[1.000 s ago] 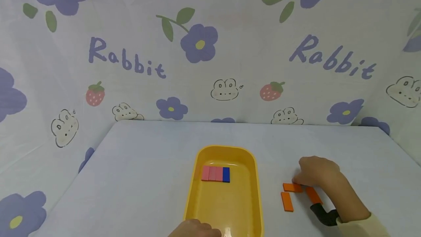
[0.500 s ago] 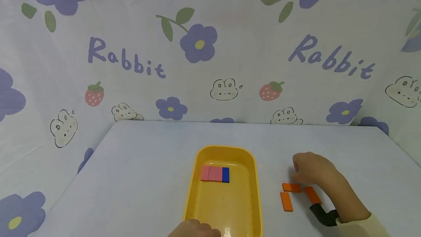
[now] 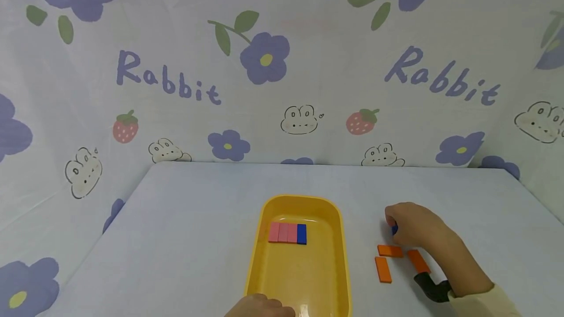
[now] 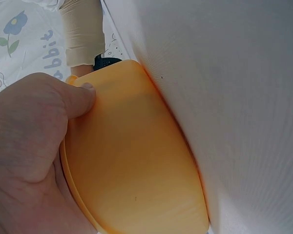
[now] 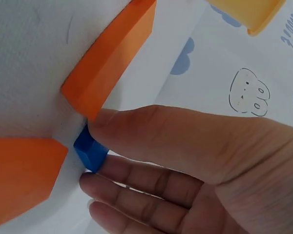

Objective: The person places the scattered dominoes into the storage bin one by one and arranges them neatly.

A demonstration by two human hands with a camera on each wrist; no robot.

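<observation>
My right hand [image 3: 416, 224] pinches a small blue block [image 3: 394, 230] just above the orange blocks. In the right wrist view the thumb and fingertips close on that blue block [image 5: 90, 148], close to the table surface. My left hand [image 3: 261, 307] grips the near rim of a yellow tray [image 3: 304, 268]. In the left wrist view its thumb lies on the tray's outer wall [image 4: 132, 146], its fingers partly hidden. Inside the tray, 3 pink blocks [image 3: 283, 233] stand side by side in a row, with another blue block [image 3: 301, 234] at the row's right end.
Below my right hand lie a crosswise orange block [image 3: 389, 251], a lengthwise orange block [image 3: 383, 270] and a tilted orange block [image 3: 418, 261]. A black wrist mount [image 3: 434, 290] sits under my right wrist. A printed cloth [image 3: 299, 62] hangs behind the white table [image 3: 185, 238].
My right hand has shifted left from near the orange blocks, and a blue block now shows between its fingers. The left hand and the tray have stayed in place.
</observation>
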